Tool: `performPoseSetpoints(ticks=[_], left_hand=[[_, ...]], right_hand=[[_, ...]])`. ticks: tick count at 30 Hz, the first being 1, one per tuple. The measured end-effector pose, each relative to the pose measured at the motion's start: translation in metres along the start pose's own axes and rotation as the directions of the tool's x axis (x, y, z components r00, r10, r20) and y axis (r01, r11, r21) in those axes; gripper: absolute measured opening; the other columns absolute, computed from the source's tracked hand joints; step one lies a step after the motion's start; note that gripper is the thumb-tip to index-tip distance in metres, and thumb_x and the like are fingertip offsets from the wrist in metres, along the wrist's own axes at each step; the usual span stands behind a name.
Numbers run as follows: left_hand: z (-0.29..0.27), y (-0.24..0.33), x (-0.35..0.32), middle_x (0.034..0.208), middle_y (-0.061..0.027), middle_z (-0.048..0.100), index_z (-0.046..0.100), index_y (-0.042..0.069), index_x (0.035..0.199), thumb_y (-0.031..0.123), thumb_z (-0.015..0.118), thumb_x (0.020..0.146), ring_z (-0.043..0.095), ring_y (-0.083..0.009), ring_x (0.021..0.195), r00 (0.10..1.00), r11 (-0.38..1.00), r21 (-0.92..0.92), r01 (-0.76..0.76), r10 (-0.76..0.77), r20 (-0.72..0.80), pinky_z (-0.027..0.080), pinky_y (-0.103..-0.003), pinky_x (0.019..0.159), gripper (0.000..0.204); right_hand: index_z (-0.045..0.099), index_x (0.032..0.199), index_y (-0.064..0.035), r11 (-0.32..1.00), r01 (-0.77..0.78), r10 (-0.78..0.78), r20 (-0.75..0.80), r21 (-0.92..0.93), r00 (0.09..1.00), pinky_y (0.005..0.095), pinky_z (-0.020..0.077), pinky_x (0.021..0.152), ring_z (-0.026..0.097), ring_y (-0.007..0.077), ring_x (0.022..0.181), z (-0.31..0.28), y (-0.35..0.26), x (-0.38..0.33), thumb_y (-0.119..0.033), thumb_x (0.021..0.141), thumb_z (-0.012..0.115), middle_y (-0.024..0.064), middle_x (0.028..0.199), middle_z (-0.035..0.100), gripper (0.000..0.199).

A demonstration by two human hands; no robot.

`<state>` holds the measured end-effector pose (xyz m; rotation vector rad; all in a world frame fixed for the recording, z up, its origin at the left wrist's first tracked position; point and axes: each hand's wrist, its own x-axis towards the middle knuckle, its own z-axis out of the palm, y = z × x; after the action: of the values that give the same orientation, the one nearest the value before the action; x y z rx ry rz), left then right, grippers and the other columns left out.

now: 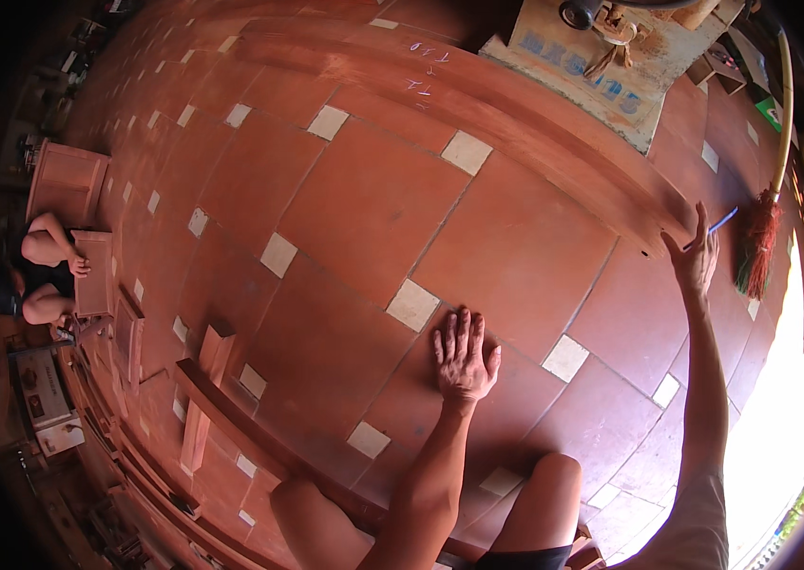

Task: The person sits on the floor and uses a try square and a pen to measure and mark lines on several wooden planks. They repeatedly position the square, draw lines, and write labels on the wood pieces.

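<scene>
A long reddish-brown wooden beam [516,114] crosses the tiled floor ahead of me, with white handwritten marks on its upper face. My right hand [694,261] reaches to the beam's right end, thumb and a finger spread beside it. A slim blue pen [723,220] sticks out from the right side of that hand, seemingly tucked between the fingers; the grip itself is partly hidden. Near the beam's end a small dark hole [646,254] shows. My left hand [465,359] lies palm down on the floor, fingers stretched, holding nothing.
A broom [759,242] stands at the right. Beyond the beam is a dusty board [592,76] with a machine part on it. Wooden bars [207,399] lie at my left. Farther left, a person [50,271] sits beside a wooden panel [93,275].
</scene>
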<state>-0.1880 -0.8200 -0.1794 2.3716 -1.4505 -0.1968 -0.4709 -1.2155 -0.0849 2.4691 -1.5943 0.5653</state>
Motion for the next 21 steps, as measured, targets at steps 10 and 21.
performPoseSetpoints(ticks=[10,21], left_hand=[[0.002,-0.007,-0.007,0.172,-0.0194,0.038,0.047,0.009,0.162,0.049,0.067,0.098,0.031,-0.0414,0.161,0.998,0.997,-0.071,0.010,-0.015,-0.069,0.018,-0.066,0.130,0.078],[0.013,-0.008,-0.010,0.178,-0.0237,0.023,0.038,0.002,0.166,0.051,0.064,0.099,0.015,-0.0425,0.166,0.996,0.989,-0.145,-0.033,0.020,-0.089,0.007,-0.064,0.134,0.087]], right_hand=[[0.003,0.173,-0.0049,0.910,-0.371,0.161,0.665,0.187,0.729,0.0540,0.0379,0.125,0.040,0.0532,0.153,-0.080,-0.071,-0.345,-0.023,0.064,0.103,0.0353,0.169,0.035,0.150],[0.005,0.175,-0.0126,0.931,-0.322,0.148,0.626,0.173,0.766,0.0546,0.0419,0.122,0.047,0.0533,0.148,-0.029,-0.032,-0.362,-0.022,0.068,0.101,0.0330,0.166,0.042,0.144]])
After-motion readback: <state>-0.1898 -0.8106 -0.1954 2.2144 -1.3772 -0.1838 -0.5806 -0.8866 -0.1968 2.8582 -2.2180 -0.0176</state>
